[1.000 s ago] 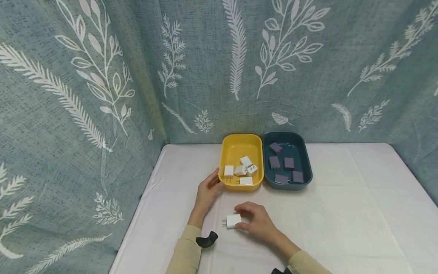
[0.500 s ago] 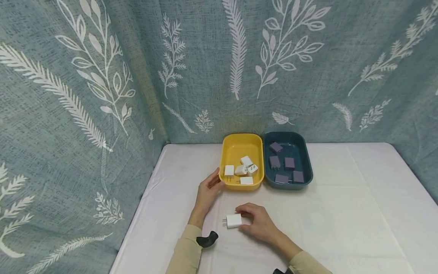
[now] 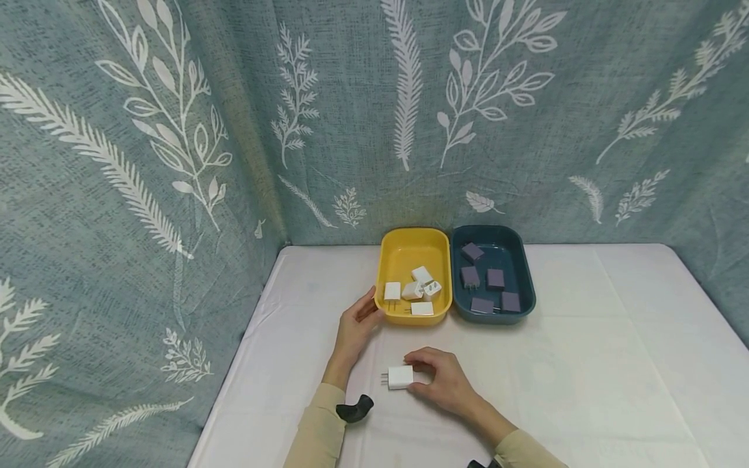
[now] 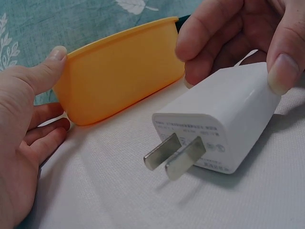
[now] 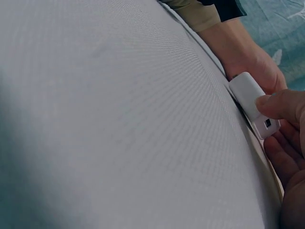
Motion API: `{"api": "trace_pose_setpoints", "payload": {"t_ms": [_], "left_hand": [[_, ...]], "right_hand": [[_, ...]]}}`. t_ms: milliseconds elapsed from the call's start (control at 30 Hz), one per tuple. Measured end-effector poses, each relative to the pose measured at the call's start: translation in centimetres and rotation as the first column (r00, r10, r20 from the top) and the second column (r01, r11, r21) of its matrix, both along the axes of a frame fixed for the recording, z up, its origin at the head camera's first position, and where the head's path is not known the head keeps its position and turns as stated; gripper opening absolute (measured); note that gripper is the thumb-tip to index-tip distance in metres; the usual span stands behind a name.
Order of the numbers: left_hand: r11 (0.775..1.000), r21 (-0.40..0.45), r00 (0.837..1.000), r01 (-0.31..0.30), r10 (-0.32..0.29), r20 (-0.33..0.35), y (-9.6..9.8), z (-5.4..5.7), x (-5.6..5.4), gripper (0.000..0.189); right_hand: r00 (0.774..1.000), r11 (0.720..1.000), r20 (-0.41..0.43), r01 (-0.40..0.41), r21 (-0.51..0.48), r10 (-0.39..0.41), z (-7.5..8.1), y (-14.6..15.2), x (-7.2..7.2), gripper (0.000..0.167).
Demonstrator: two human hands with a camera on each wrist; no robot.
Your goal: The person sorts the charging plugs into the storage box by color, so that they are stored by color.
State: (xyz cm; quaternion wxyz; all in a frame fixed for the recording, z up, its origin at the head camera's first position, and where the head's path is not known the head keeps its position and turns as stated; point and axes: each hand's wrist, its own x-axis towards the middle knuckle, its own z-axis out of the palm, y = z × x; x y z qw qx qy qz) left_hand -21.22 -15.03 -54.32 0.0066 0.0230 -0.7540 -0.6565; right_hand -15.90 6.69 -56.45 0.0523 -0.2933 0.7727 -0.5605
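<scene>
A white plug-in phone charger lies close over the white cloth, its two metal prongs pointing left. My right hand curves round its rear end, with the thumb at its near rear edge in the left wrist view. The right wrist view shows the small port in the end of the charger. My left hand touches the near left corner of the yellow tray. The thumb is at the rim and the loosely bent fingers lie along the side, as the left wrist view shows. Several white chargers lie in this tray.
A dark blue tray stands right beside the yellow one, holding several purple chargers. Both are at the back of the white-clothed table. A leaf-patterned curtain hangs behind and to the left.
My right thumb has shifted slightly right, from over the charger's face to its rear edge. The left hand, the charger and both trays look unmoved.
</scene>
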Motion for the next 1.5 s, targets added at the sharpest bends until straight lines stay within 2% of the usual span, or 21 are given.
{"api": "trace_pose_setpoints", "payload": {"t_ms": [133, 267, 433, 500, 567, 767, 900, 967, 1100, 1133, 1200, 1400, 1500], "left_hand": [[1.0, -0.003, 1.0, -0.004, 0.004, -0.01, 0.1, 0.1, 0.1, 0.057], [1.0, -0.015, 1.0, -0.009, 0.009, -0.008, 0.1, 0.1, 0.1, 0.057], [1.0, -0.01, 1.0, -0.017, 0.017, 0.003, -0.2, -1.6, -0.7, 0.058], [1.0, -0.003, 1.0, -0.02, 0.02, 0.006, -0.3, -2.5, -1.1, 0.058], [1.0, 0.001, 1.0, -0.024, 0.024, -0.007, -0.3, -2.8, -1.1, 0.058], [0.999, -0.018, 0.998, -0.04, 0.039, -0.055, -0.3, -2.9, -1.0, 0.057], [0.999, -0.032, 0.997, -0.043, 0.04, -0.065, -0.3, -2.8, -0.9, 0.057], [0.999, -0.028, 0.998, -0.032, 0.03, -0.052, -0.2, -2.0, -0.6, 0.057], [1.0, -0.017, 0.999, -0.019, 0.019, -0.046, -0.3, -1.9, -0.6, 0.059], [1.0, -0.015, 0.999, -0.02, 0.019, -0.041, -0.2, -1.9, -0.6, 0.059], [0.999, -0.018, 0.998, -0.028, 0.027, -0.054, -0.3, -2.8, -0.9, 0.059], [0.999, -0.027, 0.997, -0.039, 0.038, -0.06, -0.3, -2.8, -0.9, 0.058], [0.999, -0.028, 0.998, -0.038, 0.036, -0.059, -0.4, -2.8, -0.9, 0.058]], "right_hand": [[1.0, 1.0, 0.011, -0.014, -0.014, 0.014, 1.3, 0.0, 0.3, 0.041], [1.0, 0.999, 0.019, 0.001, -0.034, 0.0, 0.5, 0.0, 0.1, 0.042], [1.0, 0.998, 0.007, 0.012, -0.069, -0.011, -1.1, 0.0, -0.4, 0.044], [1.0, 0.997, -0.001, 0.011, -0.077, -0.011, -1.2, 0.0, -0.5, 0.043], [1.0, 0.997, -0.009, 0.019, -0.073, -0.02, -1.0, 0.0, -0.6, 0.042], [0.998, 0.997, -0.033, 0.051, -0.061, -0.053, 0.1, -0.1, -1.0, 0.041], [0.998, 0.995, -0.03, 0.045, -0.091, -0.048, 0.5, -0.1, -1.2, 0.041], [0.998, 0.994, -0.022, 0.049, -0.095, -0.051, 1.1, -0.1, -1.1, 0.041], [0.998, 0.99, 0.002, 0.07, -0.126, -0.07, 1.3, -0.1, -1.2, 0.041], [0.997, 0.988, 0.012, 0.077, -0.132, -0.076, 1.5, -0.1, -1.2, 0.04], [0.996, 0.985, 0.011, 0.086, -0.148, -0.086, 1.6, -0.1, -1.4, 0.041], [0.995, 0.985, -0.005, 0.096, -0.145, -0.097, 4.6, -0.1, -1.1, 0.04], [0.994, 0.983, 0.003, 0.104, -0.152, -0.105, 5.6, 0.0, -1.2, 0.038]]}}
